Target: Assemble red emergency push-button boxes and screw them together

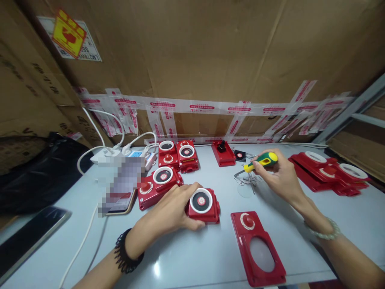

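My left hand (pixel 171 210) is closed around the left side of a red alarm box (pixel 204 204) with a white-ringed black round face, flat on the grey table (pixel 192 257). My right hand (pixel 278 174) grips a green and yellow screwdriver (pixel 261 160), its tip pointing left and down over a few loose metal parts (pixel 248 180). A red front cover (pixel 257 247) with an oval opening lies face up just right of the box, near the table's front edge.
Several more red boxes (pixel 168 168) sit behind my left hand, and a stack of red covers (pixel 329 172) lies at the right. A red base (pixel 223 152), power strip with white cables (pixel 120 154), black bag (pixel 39 172) and phone (pixel 30 237) are also here. Cardboard walls stand behind.
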Demonstrator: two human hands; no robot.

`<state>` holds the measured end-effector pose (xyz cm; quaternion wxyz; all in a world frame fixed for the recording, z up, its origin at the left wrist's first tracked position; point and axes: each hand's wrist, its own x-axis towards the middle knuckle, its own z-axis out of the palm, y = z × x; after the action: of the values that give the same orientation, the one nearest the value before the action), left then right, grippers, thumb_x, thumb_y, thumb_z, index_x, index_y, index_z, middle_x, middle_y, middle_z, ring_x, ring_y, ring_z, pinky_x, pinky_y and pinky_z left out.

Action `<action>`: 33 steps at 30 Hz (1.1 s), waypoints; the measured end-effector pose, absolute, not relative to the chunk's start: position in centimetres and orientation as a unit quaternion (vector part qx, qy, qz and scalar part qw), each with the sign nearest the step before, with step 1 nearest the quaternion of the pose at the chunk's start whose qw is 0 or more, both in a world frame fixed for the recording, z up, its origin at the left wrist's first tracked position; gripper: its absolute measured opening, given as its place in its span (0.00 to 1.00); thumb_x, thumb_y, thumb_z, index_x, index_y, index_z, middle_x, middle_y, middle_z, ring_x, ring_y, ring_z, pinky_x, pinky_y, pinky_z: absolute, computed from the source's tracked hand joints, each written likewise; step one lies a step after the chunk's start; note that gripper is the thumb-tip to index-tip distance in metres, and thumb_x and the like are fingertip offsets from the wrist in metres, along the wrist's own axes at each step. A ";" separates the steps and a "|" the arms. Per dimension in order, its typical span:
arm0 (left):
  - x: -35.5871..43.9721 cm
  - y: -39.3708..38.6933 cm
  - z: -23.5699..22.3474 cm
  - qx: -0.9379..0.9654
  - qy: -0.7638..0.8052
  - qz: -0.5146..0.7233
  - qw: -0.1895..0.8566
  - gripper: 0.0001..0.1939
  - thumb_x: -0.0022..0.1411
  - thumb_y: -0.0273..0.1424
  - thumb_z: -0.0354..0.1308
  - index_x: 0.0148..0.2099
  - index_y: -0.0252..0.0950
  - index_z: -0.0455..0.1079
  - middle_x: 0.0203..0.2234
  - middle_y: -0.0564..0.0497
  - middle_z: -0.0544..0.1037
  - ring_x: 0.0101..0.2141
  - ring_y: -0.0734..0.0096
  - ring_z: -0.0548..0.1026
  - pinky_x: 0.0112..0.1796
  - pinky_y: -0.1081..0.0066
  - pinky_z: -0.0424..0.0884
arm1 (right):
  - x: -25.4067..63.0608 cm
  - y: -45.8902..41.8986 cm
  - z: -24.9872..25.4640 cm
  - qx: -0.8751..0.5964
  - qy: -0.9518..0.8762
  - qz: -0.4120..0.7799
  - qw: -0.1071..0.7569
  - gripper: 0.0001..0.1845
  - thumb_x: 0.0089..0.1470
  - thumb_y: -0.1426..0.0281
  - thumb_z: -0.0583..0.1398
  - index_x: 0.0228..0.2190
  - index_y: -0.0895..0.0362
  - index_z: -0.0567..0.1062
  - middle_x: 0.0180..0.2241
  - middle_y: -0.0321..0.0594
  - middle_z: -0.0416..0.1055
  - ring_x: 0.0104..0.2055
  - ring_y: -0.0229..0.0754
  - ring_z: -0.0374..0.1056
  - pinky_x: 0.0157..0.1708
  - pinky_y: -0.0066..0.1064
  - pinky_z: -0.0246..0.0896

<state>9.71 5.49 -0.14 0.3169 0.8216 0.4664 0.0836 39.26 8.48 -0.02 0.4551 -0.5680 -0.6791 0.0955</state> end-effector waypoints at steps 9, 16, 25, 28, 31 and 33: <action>9.8 5.5 0.0 0.822 0.468 0.078 0.316 0.27 0.45 0.39 0.67 0.46 0.40 0.64 0.41 0.49 0.72 0.41 0.55 0.69 0.41 0.63 0.62 | 38.6 8.2 0.2 -0.554 -0.714 0.071 0.423 0.12 0.54 0.60 0.60 0.35 0.55 0.67 0.30 0.39 0.72 0.29 0.40 0.70 0.29 0.30 0.67; 9.7 5.5 -0.1 0.826 0.468 0.079 0.303 0.25 0.46 0.41 0.66 0.45 0.39 0.63 0.39 0.49 0.72 0.39 0.56 0.69 0.41 0.62 0.63 | 38.9 8.0 0.3 -0.551 -0.715 0.046 0.427 0.12 0.54 0.60 0.59 0.36 0.54 0.66 0.30 0.38 0.72 0.29 0.40 0.70 0.30 0.31 0.68; 9.7 5.5 -0.1 0.826 0.462 0.091 0.311 0.25 0.46 0.40 0.67 0.45 0.39 0.64 0.39 0.49 0.73 0.39 0.56 0.69 0.41 0.62 0.64 | 39.2 7.7 1.0 -0.567 -0.701 0.020 0.432 0.11 0.52 0.60 0.60 0.35 0.51 0.65 0.29 0.37 0.73 0.28 0.42 0.71 0.28 0.34 0.69; 9.7 5.5 -0.1 0.823 0.463 0.090 0.316 0.24 0.46 0.40 0.67 0.44 0.39 0.64 0.38 0.50 0.73 0.39 0.56 0.69 0.41 0.62 0.64 | 39.4 7.9 0.9 -0.573 -0.697 0.017 0.432 0.12 0.52 0.60 0.60 0.36 0.51 0.66 0.30 0.38 0.74 0.29 0.43 0.72 0.29 0.34 0.69; 9.7 5.4 -0.1 0.823 0.461 0.091 0.318 0.24 0.46 0.40 0.67 0.44 0.40 0.64 0.38 0.50 0.72 0.38 0.57 0.69 0.41 0.62 0.63 | 39.6 8.0 0.7 -0.576 -0.693 0.018 0.434 0.13 0.52 0.59 0.61 0.36 0.53 0.66 0.31 0.40 0.75 0.30 0.43 0.72 0.29 0.35 0.69; 9.6 5.4 -0.1 0.823 0.462 0.090 0.318 0.24 0.46 0.40 0.67 0.44 0.40 0.64 0.39 0.50 0.72 0.39 0.56 0.69 0.41 0.62 0.63 | 39.8 8.1 0.7 -0.579 -0.690 0.014 0.435 0.14 0.52 0.59 0.61 0.36 0.53 0.67 0.31 0.40 0.74 0.31 0.44 0.72 0.31 0.36 0.69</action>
<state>9.62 5.43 -0.10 0.3179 0.8233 0.4616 0.0900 39.83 8.11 0.66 0.4350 -0.5788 -0.6896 0.0143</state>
